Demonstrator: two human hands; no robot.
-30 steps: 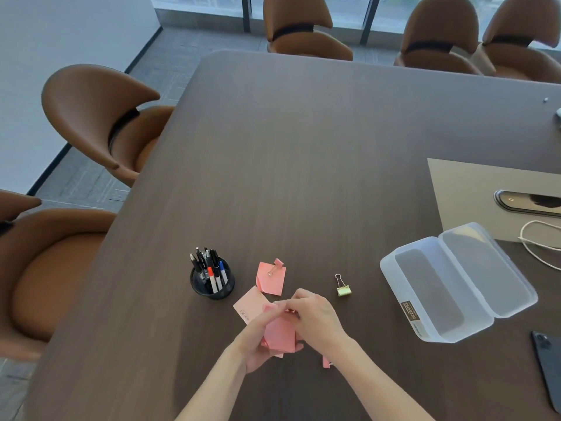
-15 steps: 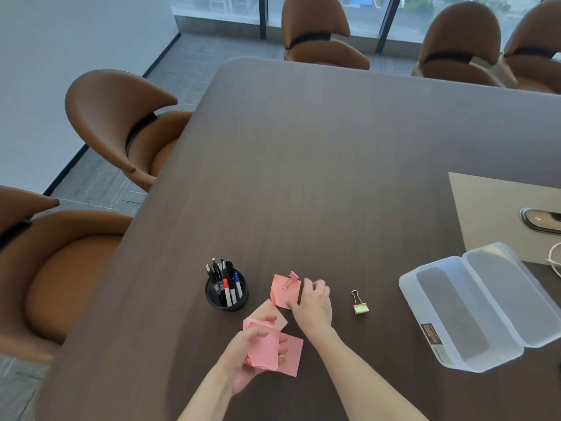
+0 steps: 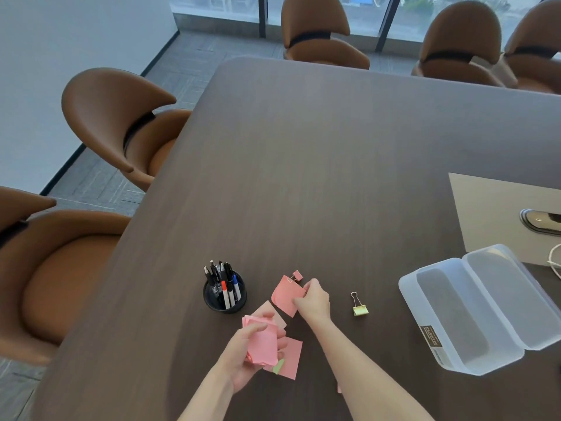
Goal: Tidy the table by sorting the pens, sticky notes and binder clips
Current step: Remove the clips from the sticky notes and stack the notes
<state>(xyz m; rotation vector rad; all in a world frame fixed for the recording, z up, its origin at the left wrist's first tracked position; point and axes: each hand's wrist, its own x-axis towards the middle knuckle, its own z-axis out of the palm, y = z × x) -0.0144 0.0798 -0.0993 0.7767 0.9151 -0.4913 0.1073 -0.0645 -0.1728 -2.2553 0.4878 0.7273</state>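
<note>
Just right of the black round pen cup: left hand clasping a pink sticky-note stack; right hand pinching a clipped pink sticky note. Farther right, yellow binder clip, then open translucent plastic box, label unreadable.

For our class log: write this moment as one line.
left hand: holds pink sticky notes | right hand: pinching clipped note | yellow binder clip: on table

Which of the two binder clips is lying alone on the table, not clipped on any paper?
The yellow-green binder clip, right of the right hand. The pink binder clip sits at a pink sticky note's corner.
</note>
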